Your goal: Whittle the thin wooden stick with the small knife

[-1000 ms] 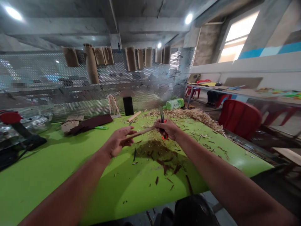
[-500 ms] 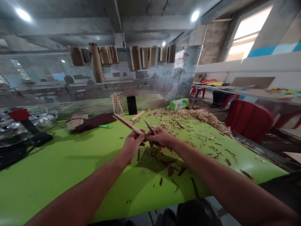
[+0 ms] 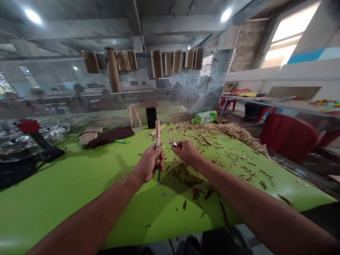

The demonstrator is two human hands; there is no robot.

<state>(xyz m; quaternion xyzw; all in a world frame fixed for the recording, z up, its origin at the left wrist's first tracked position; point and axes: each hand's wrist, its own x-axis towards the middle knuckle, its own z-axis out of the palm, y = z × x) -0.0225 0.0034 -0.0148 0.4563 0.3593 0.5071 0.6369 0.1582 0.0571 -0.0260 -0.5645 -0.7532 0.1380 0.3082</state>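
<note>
The left hand [image 3: 147, 163] wraps curled fingers around an upright wooden stick [image 3: 158, 132], above the green table [image 3: 66, 198]. The right hand [image 3: 187, 153], fingers curled shut, pinches a red-handled knife [image 3: 176, 145] just beside the stick, near wood shavings [image 3: 212, 128].

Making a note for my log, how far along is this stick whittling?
Done: a heap of pale wood shavings and scattered slivers lie on the green table. In hand: the left hand grips a slim wooden stick upright; the right hand holds a small red-handled knife. Left: the stick still looks plain and straight, so probably more shaping.
</note>
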